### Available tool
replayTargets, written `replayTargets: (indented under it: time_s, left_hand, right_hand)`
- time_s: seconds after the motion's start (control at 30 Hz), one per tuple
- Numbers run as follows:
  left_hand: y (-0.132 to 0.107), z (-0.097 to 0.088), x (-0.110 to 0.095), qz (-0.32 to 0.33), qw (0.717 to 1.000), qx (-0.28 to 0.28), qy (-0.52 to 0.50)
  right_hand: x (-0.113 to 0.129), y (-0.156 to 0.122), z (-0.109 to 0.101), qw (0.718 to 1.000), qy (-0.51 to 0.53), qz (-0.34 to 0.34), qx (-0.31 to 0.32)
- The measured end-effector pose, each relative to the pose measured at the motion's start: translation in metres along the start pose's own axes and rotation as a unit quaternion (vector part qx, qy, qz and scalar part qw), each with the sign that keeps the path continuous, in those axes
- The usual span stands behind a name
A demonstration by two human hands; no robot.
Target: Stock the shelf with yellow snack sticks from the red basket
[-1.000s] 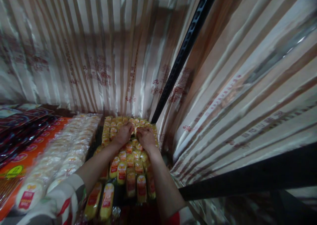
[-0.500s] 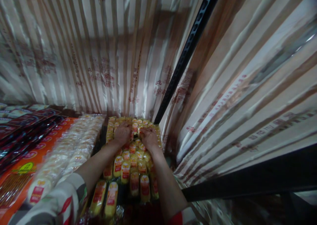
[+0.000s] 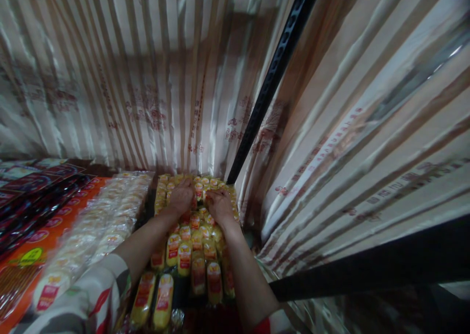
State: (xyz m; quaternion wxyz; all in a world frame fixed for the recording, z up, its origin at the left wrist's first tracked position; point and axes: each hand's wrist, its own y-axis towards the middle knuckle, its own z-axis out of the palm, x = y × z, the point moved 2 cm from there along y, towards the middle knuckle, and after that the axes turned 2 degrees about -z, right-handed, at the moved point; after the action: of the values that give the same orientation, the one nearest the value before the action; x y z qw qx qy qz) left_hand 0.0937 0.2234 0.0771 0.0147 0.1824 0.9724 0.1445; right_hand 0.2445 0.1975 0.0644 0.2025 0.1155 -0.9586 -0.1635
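Individually wrapped yellow snack cakes (image 3: 184, 256) with red and white labels stand in close rows in front of me. Both arms reach over them to the back rows. My left hand (image 3: 182, 198) is at the left of the back rows, fingers curled down on a wrapped cake beside its fingertips. My right hand (image 3: 220, 206) is just to its right, knuckles bent and fingers closed around another wrapped cake, mostly hidden by the hand. A few labelled cakes show between the two hands. Two more wrapped cakes (image 3: 162, 300) lie nearer to me, apart from the rows.
On the left are rows of white wrapped cakes (image 3: 123, 202), an orange packet (image 3: 79, 204) and dark red shiny packets (image 3: 40, 204). A pleated printed curtain (image 3: 165, 79) hangs behind. A black perforated post (image 3: 270, 91) rises at the back right corner, and a dark bar (image 3: 367, 260) crosses the lower right.
The view has shifted slightly. Both hands stay at nearly the same spot among the back rows of cakes, with only small finger movement.
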Motion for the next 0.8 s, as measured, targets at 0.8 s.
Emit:
replayTargets:
  time_s: [0.8]
  left_hand:
    - [0.011, 0.001, -0.020, -0.013, 0.994, 0.086, -0.067]
  right_hand:
    - [0.019, -0.006, -0.008, 0.997, 0.019, -0.013, 0.070]
